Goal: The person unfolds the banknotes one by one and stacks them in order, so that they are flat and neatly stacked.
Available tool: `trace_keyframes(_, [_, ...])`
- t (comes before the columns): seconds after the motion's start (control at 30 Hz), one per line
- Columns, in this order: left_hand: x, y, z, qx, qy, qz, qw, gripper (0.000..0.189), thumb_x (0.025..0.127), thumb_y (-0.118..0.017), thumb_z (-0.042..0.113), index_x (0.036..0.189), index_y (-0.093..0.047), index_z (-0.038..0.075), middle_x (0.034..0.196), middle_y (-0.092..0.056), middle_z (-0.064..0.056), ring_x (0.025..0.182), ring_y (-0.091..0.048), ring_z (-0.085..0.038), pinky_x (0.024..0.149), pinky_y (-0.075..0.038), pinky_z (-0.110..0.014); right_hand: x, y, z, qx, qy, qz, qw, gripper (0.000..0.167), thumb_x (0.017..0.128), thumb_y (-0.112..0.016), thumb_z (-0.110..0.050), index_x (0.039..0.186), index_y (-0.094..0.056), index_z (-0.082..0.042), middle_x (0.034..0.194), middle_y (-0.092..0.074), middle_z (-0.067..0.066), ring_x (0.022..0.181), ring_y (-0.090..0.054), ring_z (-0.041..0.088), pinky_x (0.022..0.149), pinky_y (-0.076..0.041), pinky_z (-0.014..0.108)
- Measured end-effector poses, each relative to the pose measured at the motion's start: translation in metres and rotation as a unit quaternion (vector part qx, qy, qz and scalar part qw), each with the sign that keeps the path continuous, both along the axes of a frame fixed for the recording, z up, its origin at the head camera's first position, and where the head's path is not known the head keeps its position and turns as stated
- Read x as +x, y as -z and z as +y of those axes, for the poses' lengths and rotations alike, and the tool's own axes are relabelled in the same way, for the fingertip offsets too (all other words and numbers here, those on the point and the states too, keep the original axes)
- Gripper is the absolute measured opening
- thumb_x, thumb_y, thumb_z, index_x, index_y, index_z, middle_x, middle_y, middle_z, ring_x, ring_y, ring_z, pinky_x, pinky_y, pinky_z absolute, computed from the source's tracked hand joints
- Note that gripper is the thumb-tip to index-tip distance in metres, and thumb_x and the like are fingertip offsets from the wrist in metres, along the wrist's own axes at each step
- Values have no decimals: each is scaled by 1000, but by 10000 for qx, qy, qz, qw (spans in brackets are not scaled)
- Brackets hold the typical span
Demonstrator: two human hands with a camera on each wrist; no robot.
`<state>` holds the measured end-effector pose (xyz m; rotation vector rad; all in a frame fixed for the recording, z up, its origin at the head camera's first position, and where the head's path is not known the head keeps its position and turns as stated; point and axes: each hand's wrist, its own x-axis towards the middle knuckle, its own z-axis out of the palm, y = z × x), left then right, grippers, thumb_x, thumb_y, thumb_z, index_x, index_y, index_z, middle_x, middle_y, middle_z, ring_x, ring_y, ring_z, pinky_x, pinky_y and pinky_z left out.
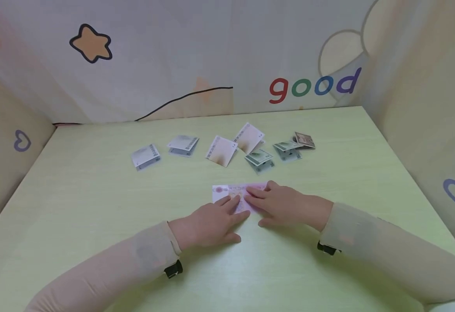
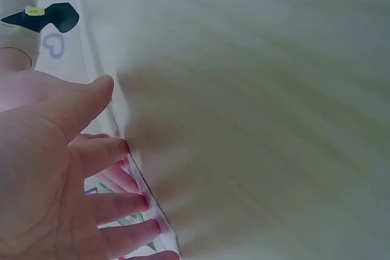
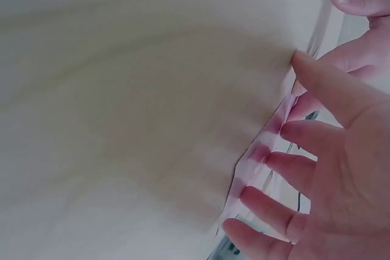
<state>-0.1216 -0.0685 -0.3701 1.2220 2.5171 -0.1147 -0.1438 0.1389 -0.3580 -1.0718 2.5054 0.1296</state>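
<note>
A pinkish-purple banknote (image 1: 238,189) lies spread on the table near the middle of the head view, its long side running left to right. The fingertips of my left hand (image 1: 211,223) rest on its left and middle part, fingers spread and nearly straight. From the other side, my right hand (image 1: 289,204) lays extended fingers over its right part, hiding much of it. Both thumbs sit in front of the note's near edge. In the right wrist view, the banknote (image 3: 244,172) appears as a thin pink strip under the fingertips.
Folded banknotes stand in a loose row behind: two greyish ones (image 1: 145,156) at left, two pale brownish ones (image 1: 221,151) in the middle, two green ones (image 1: 259,159) and a brown one (image 1: 304,139) at right. A printed curtain (image 1: 172,56) borders the pale table (image 1: 75,208).
</note>
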Motion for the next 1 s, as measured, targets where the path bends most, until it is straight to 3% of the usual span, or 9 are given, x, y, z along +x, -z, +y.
trace_keyframes(0.33, [1, -3, 5, -65, -38, -6, 10000, 67, 91, -48, 55, 146, -33, 21, 150, -22, -18, 135, -27, -33, 100, -38, -42, -2, -3, -3, 127, -117, 50, 9998, 69, 89, -60, -42, 146, -33, -14, 151, -26, 6, 120, -40, 41, 93, -42, 48])
trace_keyframes(0.5, [1, -3, 6, -96, -42, -4, 9999, 66, 91, -47, 55, 146, -34, 21, 150, -23, -18, 135, -27, -34, 100, -39, -43, -3, 0, -5, 199, 26, -41, 9998, 72, 88, -61, -44, 147, -31, -16, 153, -22, 3, 121, -39, 41, 91, -45, 48])
trace_keyframes(0.8, [2, -6, 5, -39, -89, -96, 9999, 66, 90, -49, 55, 144, -37, 18, 150, -23, -19, 135, -27, -36, 102, -36, -42, -7, -4, -10, 299, 313, -101, 9990, 77, 84, -65, -45, 146, -32, -13, 152, -25, -2, 104, -42, 30, 74, -48, 36])
trace_keyframes(1.0, [0, -8, 4, -5, -86, -234, 9997, 68, 89, -51, 55, 144, -39, 16, 150, -23, -19, 134, -28, -36, 103, -34, -42, -7, -6, -10, 296, 341, -175, 9988, 78, 83, -66, -45, 146, -32, -14, 152, -24, -2, 108, -42, 32, 77, -48, 38])
